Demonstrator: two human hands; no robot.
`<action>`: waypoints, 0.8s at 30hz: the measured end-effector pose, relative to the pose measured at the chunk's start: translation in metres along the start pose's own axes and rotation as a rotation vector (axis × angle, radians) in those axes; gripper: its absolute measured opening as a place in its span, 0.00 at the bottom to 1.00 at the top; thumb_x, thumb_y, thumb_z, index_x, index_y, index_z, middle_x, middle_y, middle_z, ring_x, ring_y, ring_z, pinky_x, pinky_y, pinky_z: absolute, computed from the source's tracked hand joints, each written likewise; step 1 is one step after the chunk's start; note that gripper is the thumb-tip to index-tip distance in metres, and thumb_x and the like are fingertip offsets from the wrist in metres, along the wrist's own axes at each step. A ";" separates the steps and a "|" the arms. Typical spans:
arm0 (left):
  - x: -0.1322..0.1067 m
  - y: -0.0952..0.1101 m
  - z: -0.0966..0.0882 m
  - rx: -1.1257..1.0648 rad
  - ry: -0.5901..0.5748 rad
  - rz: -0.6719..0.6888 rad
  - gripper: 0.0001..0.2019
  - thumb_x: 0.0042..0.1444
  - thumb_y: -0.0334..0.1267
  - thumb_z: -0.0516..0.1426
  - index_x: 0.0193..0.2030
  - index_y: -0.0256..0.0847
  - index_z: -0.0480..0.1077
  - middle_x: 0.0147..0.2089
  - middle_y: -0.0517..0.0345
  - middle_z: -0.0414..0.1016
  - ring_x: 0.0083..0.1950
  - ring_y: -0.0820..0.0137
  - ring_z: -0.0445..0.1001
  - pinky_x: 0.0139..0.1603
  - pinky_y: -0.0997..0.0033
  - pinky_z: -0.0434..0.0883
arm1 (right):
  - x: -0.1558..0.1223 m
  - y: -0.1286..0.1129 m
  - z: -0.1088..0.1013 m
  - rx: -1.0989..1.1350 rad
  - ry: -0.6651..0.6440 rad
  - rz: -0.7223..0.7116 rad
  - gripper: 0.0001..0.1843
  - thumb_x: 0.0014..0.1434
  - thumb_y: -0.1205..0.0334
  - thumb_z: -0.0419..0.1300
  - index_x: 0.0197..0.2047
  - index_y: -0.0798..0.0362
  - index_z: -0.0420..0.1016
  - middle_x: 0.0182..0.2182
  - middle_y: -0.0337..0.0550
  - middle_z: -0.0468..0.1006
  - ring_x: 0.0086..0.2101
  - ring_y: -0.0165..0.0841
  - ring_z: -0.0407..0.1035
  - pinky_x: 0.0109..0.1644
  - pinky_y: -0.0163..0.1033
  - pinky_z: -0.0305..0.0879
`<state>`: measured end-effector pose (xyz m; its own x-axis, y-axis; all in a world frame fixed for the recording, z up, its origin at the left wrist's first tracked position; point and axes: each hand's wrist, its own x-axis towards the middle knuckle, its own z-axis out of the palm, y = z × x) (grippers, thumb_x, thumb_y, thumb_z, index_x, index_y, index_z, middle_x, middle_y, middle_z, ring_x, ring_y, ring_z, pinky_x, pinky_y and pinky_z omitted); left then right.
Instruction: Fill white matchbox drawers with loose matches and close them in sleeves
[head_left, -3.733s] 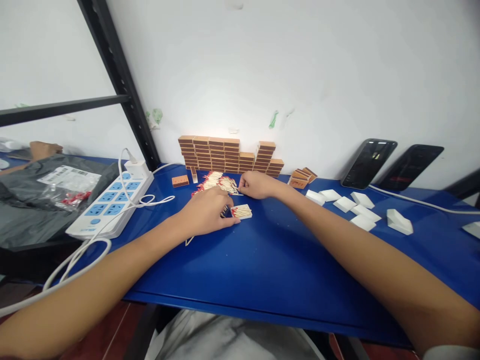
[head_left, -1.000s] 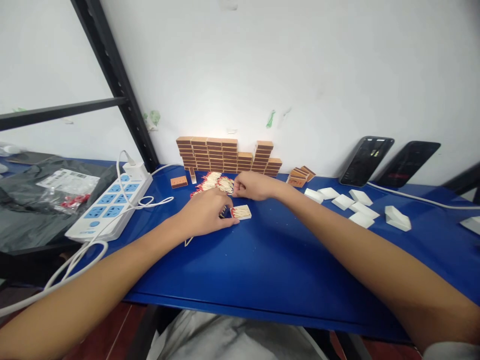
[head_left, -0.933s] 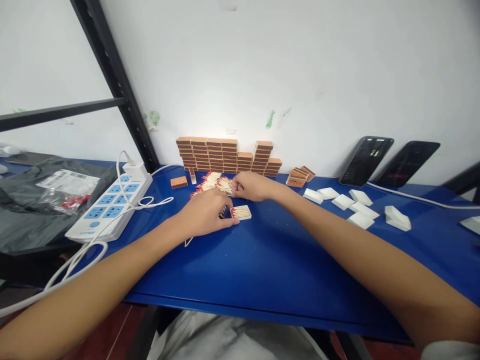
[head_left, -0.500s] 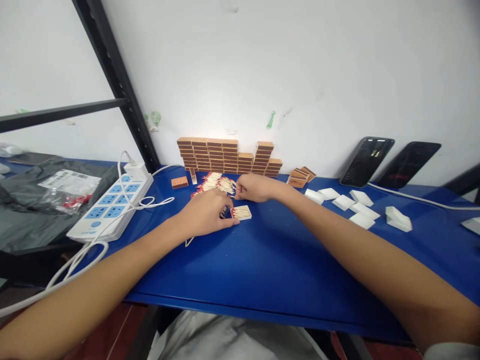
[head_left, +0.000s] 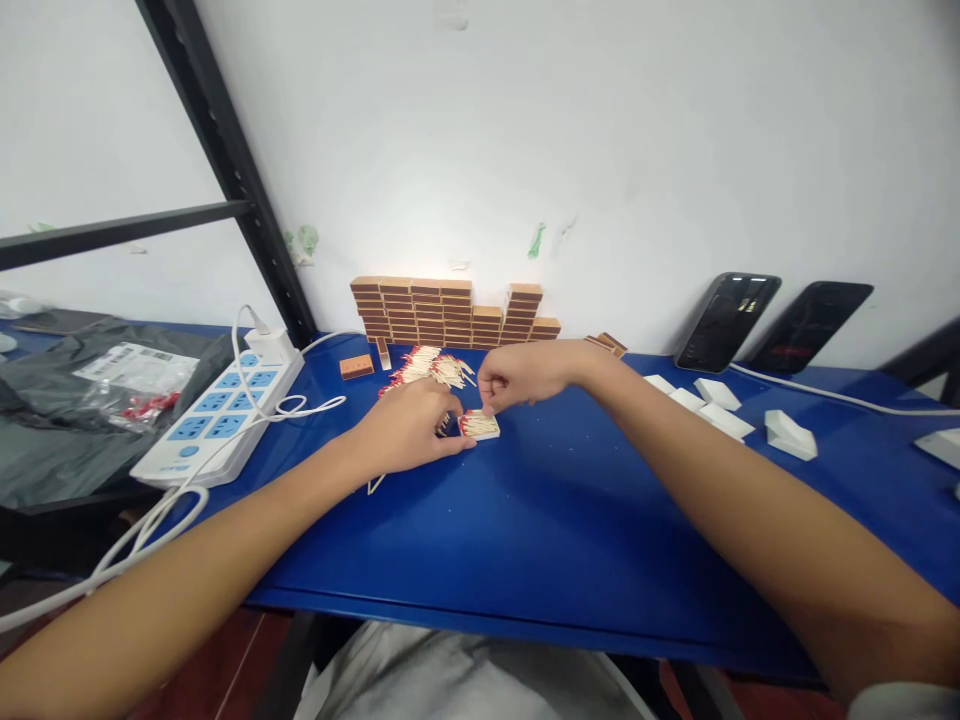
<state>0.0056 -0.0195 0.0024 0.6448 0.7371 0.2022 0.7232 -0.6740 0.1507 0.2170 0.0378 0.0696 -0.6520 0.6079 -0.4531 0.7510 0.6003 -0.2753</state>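
A small white matchbox tray (head_left: 489,436) filled with red-tipped matchsticks (head_left: 477,422) lies on the blue table. My left hand (head_left: 409,425) is curled around the tray's left end, with the thumb at its near corner and a finger at its far corner. Over the tray's far side, the fingers of my right hand (head_left: 521,378) are pinched together on matchsticks, whose ends are partly hidden by the fingertips. Just beyond my left hand lies a loose pile of matches (head_left: 424,368), red heads mostly to the left.
Stacked matchboxes (head_left: 427,312) stand along the wall. One orange matchbox (head_left: 357,367) lies left of the pile. To the left are a power strip (head_left: 217,410) and cables. White wedge-shaped blocks (head_left: 790,436) and two phones (head_left: 727,320) are at right.
My right hand has moved from the edge of the match pile toward me, down to the tray. My left hand has stayed at the tray's left end. The view has shifted slightly.
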 end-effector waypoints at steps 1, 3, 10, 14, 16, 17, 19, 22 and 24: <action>0.000 0.000 -0.001 0.001 -0.003 -0.005 0.16 0.62 0.51 0.65 0.46 0.40 0.80 0.39 0.53 0.80 0.45 0.60 0.77 0.43 0.64 0.69 | 0.001 -0.004 0.001 0.002 -0.017 0.000 0.06 0.60 0.63 0.64 0.38 0.56 0.80 0.28 0.39 0.77 0.26 0.29 0.67 0.30 0.34 0.59; 0.000 0.001 -0.002 0.001 -0.007 -0.015 0.16 0.61 0.51 0.65 0.45 0.40 0.80 0.38 0.53 0.80 0.44 0.60 0.77 0.42 0.64 0.69 | 0.002 -0.008 0.003 0.027 -0.036 -0.013 0.06 0.60 0.64 0.63 0.40 0.55 0.80 0.28 0.38 0.78 0.26 0.28 0.68 0.30 0.34 0.59; 0.000 -0.001 0.001 0.005 0.002 0.005 0.17 0.62 0.52 0.64 0.45 0.40 0.80 0.39 0.53 0.79 0.44 0.60 0.76 0.41 0.64 0.67 | 0.037 0.014 0.018 0.071 0.548 0.089 0.06 0.62 0.63 0.64 0.36 0.56 0.82 0.33 0.43 0.83 0.31 0.30 0.71 0.34 0.33 0.59; 0.001 -0.002 0.003 -0.009 0.002 0.002 0.17 0.62 0.53 0.65 0.44 0.40 0.80 0.38 0.54 0.79 0.43 0.61 0.76 0.41 0.64 0.66 | 0.066 0.030 0.035 0.155 0.728 0.245 0.09 0.63 0.58 0.65 0.37 0.55 0.83 0.33 0.44 0.84 0.32 0.31 0.74 0.33 0.34 0.59; 0.001 -0.002 0.003 -0.002 0.000 -0.001 0.17 0.62 0.53 0.65 0.44 0.40 0.80 0.38 0.54 0.78 0.43 0.61 0.76 0.41 0.64 0.66 | 0.073 0.035 0.041 0.154 0.710 0.252 0.10 0.62 0.56 0.66 0.35 0.55 0.83 0.32 0.44 0.85 0.32 0.32 0.74 0.33 0.34 0.59; 0.001 -0.002 0.003 0.003 -0.001 -0.001 0.17 0.62 0.53 0.65 0.44 0.40 0.80 0.38 0.53 0.79 0.43 0.61 0.75 0.41 0.64 0.66 | 0.074 0.037 0.042 0.149 0.695 0.247 0.10 0.62 0.56 0.66 0.34 0.54 0.83 0.32 0.44 0.85 0.32 0.32 0.75 0.33 0.33 0.60; 0.001 -0.002 0.003 0.010 -0.006 -0.003 0.17 0.62 0.53 0.64 0.45 0.40 0.80 0.38 0.53 0.79 0.44 0.60 0.75 0.41 0.63 0.66 | 0.075 0.038 0.043 0.135 0.665 0.219 0.10 0.61 0.57 0.66 0.33 0.54 0.83 0.32 0.43 0.85 0.33 0.32 0.75 0.33 0.33 0.60; 0.000 -0.002 0.003 0.011 -0.010 -0.006 0.17 0.62 0.53 0.64 0.44 0.40 0.80 0.38 0.53 0.78 0.44 0.60 0.75 0.41 0.63 0.65 | 0.071 0.035 0.041 0.101 0.634 0.188 0.09 0.62 0.60 0.65 0.33 0.55 0.82 0.32 0.43 0.85 0.32 0.31 0.75 0.33 0.32 0.62; 0.000 -0.002 0.003 0.011 -0.010 -0.011 0.17 0.62 0.53 0.64 0.44 0.40 0.80 0.38 0.53 0.78 0.44 0.60 0.75 0.40 0.63 0.65 | 0.065 0.031 0.037 0.118 0.555 0.203 0.11 0.64 0.59 0.63 0.33 0.56 0.80 0.28 0.43 0.83 0.28 0.31 0.74 0.31 0.32 0.63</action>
<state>0.0041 -0.0180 -0.0006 0.6396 0.7447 0.1906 0.7327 -0.6656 0.1419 0.2019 0.0772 0.0002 -0.4275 0.9040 -0.0055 0.8521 0.4009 -0.3363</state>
